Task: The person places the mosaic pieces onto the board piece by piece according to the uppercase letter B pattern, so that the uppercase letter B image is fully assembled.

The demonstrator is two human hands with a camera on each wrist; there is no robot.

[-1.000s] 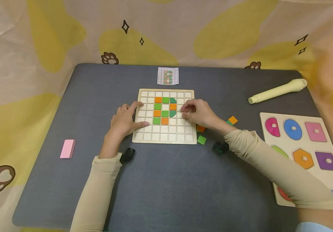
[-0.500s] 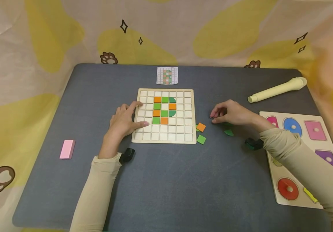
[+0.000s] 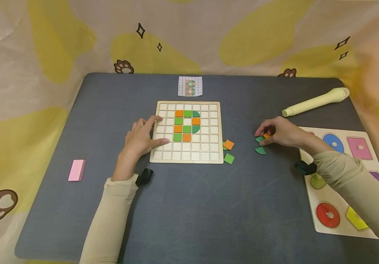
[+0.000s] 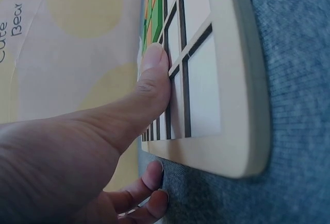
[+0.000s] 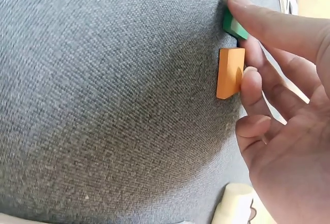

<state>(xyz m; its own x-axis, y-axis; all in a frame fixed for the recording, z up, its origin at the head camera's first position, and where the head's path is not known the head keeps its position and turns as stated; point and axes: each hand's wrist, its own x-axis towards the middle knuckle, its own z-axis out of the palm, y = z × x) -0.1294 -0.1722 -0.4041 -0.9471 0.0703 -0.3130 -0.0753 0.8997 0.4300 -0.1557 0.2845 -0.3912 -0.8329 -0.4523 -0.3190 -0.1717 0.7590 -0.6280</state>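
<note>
A wooden grid board (image 3: 186, 157) bears orange, green and dark green tiles in a pattern near its middle. My left hand (image 3: 140, 136) rests at the board's left edge, its thumb lying on the white squares and its other fingers spread along the side. Right of the board, my right hand (image 3: 283, 132) has its thumb and fingertips about a dark green quarter-round tile (image 5: 230, 22) on the table. An orange tile (image 5: 231, 73) lies under that hand, beside its curled fingers. Another dark green quarter-round tile (image 3: 260, 150) lies just in front of the thumb.
Orange (image 3: 228, 145) and green tiles (image 3: 229, 158) lie by the board's right edge. A small pattern card (image 3: 190, 86) sits behind the board. A pink block (image 3: 77, 170) lies left; a pale yellow toy microphone (image 3: 318, 102) and a shape puzzle board (image 3: 311, 220) are at right.
My right hand has moved from the grid board to the right, down to the loose tiles on the table. The left hand has stayed at the board's edge.
</note>
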